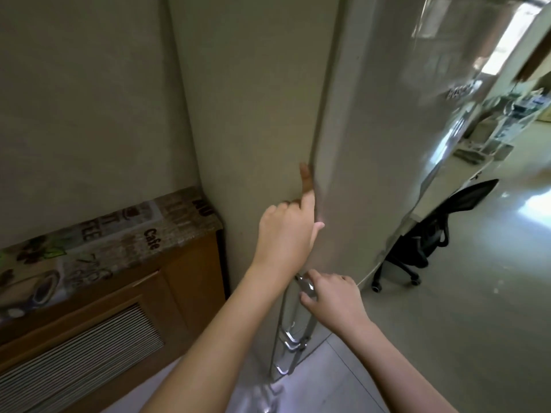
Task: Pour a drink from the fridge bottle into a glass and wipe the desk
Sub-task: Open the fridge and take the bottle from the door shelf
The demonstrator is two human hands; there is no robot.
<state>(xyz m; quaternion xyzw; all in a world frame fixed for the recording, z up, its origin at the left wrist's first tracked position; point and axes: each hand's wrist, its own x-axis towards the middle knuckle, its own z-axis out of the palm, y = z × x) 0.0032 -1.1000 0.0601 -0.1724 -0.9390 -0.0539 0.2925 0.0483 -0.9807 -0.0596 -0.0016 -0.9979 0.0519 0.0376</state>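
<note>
Two bare forearms come up from the bottom edge. The right hand (334, 299) has its fingers (310, 298) closed around the top of the chrome handle (307, 289) on the fridge (372, 144). The left hand (283, 236) is open, flat against the fridge's side panel, index finger pointing up along the door seam. Door looks shut, so the bottle isn't visible. A wooden radiator cover (98, 317) sits left, and an office chair (423, 245) stands right.
</note>
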